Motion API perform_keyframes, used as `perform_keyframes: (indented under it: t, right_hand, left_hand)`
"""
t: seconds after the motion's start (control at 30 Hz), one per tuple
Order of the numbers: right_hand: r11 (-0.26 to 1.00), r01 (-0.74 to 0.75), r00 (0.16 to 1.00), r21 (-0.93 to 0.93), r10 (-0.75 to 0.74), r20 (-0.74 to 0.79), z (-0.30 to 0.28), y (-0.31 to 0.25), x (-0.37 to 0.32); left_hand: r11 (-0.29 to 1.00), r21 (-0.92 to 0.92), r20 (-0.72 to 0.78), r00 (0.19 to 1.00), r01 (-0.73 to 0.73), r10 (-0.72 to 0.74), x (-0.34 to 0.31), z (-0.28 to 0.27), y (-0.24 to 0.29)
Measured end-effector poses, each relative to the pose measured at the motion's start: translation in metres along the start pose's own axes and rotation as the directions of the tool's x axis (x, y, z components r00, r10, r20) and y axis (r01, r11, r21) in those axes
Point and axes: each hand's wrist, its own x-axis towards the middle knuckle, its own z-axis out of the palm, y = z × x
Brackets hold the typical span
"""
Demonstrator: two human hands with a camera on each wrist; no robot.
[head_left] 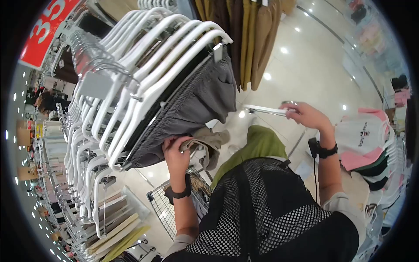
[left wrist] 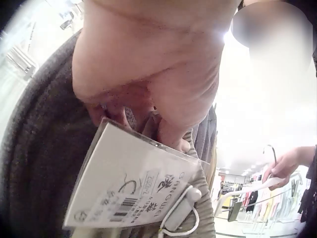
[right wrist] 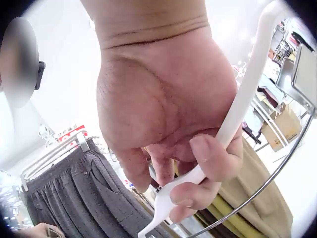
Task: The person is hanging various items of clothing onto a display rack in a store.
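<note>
My left hand (head_left: 176, 153) grips the waist of a beige-grey garment (head_left: 213, 146), which hangs bunched below the rack. In the left wrist view a white price tag (left wrist: 133, 183) with a white cord dangles from it, under the fingers. Off to the right, my right hand (head_left: 307, 114) holds a white hanger (head_left: 266, 110) by its middle. The right wrist view shows the fingers curled round the white plastic; a metal clip bar (right wrist: 257, 193) curves below, and no garment shows on it. Dark grey elastic-waist trousers (head_left: 196, 96) hang on the rack just above my left hand.
White hangers (head_left: 152, 48) crowd the rack at the left. Brown and mustard trousers (head_left: 253, 43) hang at the back. A green garment (head_left: 262, 144) lies in front of my torso, near a wire basket (head_left: 163, 214). Pink-and-white tops (head_left: 362, 135) hang at the right.
</note>
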Motion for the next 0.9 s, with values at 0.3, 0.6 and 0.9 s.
perform_keyframes:
  t: [0.3,0.6,0.9]
  right_hand:
    - [0.896,0.4,0.878,0.192,-0.434,0.2,-0.009,-0.008,0.048]
    - [0.712,0.356,0.793,0.605,-0.573,0.208,-0.027,-0.014,0.069]
    - [0.718,0.24,0.731,0.653,-0.576,0.365,-0.043,-0.005,0.099]
  left_hand:
    - [0.955,-0.273,-0.128,0.98,0.112,-0.152,-0.009,-0.003,0.024]
    - [0.839,-0.526,-0.197,0.94,0.139,-0.28,0.014,0.013,0.087]
    - [0.849,-0.521,-0.119,0.978,0.086,-0.172,0.021,0.039,0.141]
